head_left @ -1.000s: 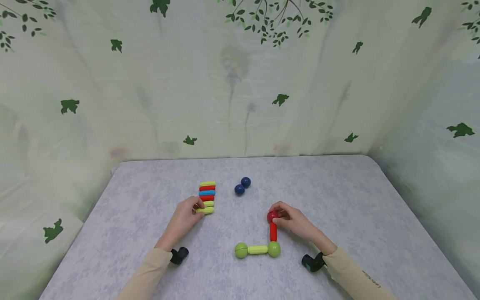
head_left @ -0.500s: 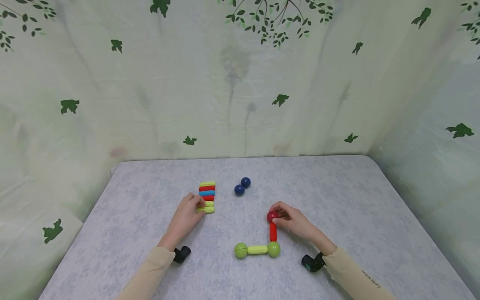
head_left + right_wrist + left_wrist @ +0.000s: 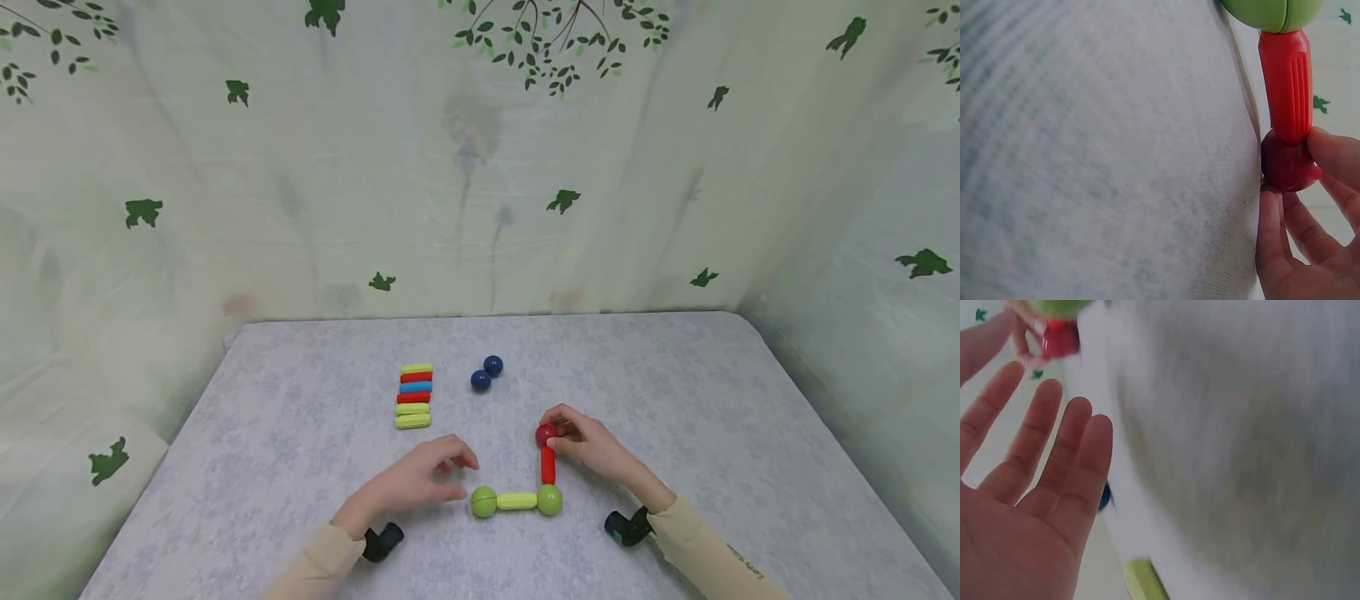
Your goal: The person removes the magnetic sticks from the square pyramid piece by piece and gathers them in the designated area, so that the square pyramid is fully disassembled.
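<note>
My right hand (image 3: 588,442) pinches a dark red ball (image 3: 546,435) between thumb and fingers. From that ball a red rod (image 3: 547,467) runs to a green ball (image 3: 550,500), and a yellow-green rod (image 3: 517,501) links it to a second green ball (image 3: 483,502), making an L on the table. In the right wrist view the red rod (image 3: 1286,87) meets the dark red ball (image 3: 1288,161) at my fingertips. Just left of the second green ball hovers my left hand (image 3: 416,479), fingers loosely extended and holding nothing; its palm (image 3: 1016,544) shows in the left wrist view.
Several short rods lie in a column at the left: yellow-green (image 3: 413,422), red (image 3: 414,398) and blue (image 3: 416,387) among them. Two dark blue balls (image 3: 481,381) sit right of the column. A leaf-patterned cloth (image 3: 480,208) hangs behind the grey table (image 3: 637,358).
My left hand has left the yellow-green rods in the column and moved right and nearer, beside the left green ball. The right hand keeps its hold on the dark red ball.
</note>
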`<state>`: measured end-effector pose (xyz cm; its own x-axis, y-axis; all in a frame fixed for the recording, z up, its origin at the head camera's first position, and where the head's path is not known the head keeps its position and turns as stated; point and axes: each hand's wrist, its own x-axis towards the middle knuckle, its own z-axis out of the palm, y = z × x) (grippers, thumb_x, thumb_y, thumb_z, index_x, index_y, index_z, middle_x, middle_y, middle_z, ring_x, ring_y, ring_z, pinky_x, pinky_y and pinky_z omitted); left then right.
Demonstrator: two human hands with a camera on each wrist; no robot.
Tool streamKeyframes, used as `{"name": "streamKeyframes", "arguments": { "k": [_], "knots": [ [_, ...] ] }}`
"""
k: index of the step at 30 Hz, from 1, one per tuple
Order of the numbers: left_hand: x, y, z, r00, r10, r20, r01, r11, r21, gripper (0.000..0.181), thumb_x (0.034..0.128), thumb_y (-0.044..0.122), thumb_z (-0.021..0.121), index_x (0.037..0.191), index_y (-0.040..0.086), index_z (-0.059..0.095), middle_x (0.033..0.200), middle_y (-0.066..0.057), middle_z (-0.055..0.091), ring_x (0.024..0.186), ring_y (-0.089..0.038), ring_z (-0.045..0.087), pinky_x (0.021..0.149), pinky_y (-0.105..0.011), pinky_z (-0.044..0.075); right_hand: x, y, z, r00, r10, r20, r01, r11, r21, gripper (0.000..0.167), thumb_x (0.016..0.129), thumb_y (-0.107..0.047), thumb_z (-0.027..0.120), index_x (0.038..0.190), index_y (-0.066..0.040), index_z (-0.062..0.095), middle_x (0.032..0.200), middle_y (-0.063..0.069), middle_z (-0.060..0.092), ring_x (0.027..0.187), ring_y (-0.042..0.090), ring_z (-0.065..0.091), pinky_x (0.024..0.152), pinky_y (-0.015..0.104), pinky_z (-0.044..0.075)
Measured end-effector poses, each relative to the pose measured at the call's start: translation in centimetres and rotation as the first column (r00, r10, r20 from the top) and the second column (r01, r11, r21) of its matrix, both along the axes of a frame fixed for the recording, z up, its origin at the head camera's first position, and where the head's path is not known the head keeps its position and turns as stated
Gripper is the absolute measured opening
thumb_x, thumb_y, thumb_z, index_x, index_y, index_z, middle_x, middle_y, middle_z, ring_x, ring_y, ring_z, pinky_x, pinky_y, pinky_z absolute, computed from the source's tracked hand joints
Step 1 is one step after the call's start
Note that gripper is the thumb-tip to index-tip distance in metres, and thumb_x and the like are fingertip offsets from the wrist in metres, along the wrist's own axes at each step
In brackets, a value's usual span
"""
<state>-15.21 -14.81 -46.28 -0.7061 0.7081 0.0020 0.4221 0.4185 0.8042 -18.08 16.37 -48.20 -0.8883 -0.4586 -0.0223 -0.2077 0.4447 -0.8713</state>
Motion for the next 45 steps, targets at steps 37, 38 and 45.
{"name": "streamKeyframes", "arguments": {
  "k": [37, 38, 45],
  "knots": [
    [1.5, 3.6, -0.3, 0.980, -0.097, -0.175, 0.068, 0.983, -0.168, 0.016, 0.0917, 0.014, 0.065, 0.106, 0.020, 0.061, 0.106, 0.012, 0.052, 0.093, -0.007, 0.044, 0.080, -0.021, 0.042, 2.8, -0.1, 4.1, 0.998, -0.066, -0.021, 0.066, 0.998, 0.015, 0.019, 0.089, 0.001, 0.062, 0.108, 0.001, 0.059, 0.107, 0.015, 0.061, 0.096, 0.031, 0.058, 0.083, 0.042, 0.047],
    [1.5, 3.5, -0.3, 0.979, -0.098, -0.179, 0.068, 0.983, -0.168, 0.016, 0.0920, 0.014, 0.065, 0.106, 0.020, 0.062, 0.106, 0.011, 0.052, 0.094, -0.007, 0.044, 0.081, -0.021, 0.042, 2.8, 0.0, 4.1, 0.997, -0.070, -0.018, 0.070, 0.997, 0.014, 0.020, 0.089, 0.001, 0.062, 0.109, 0.000, 0.059, 0.107, 0.015, 0.061, 0.096, 0.031, 0.058, 0.082, 0.041, 0.047],
    [1.2, 3.6, -0.7, 0.983, -0.045, -0.176, 0.023, 0.992, -0.124, 0.016, 0.0930, 0.015, 0.064, 0.109, 0.018, 0.065, 0.107, 0.010, 0.051, 0.097, -0.007, 0.047, 0.084, -0.023, 0.045, 2.8, 0.3, 4.0, 0.997, -0.081, -0.004, 0.081, 0.997, 0.002, 0.019, 0.089, 0.001, 0.062, 0.108, 0.000, 0.059, 0.107, 0.015, 0.061, 0.096, 0.031, 0.057, 0.081, 0.040, 0.047]
  ]
}}
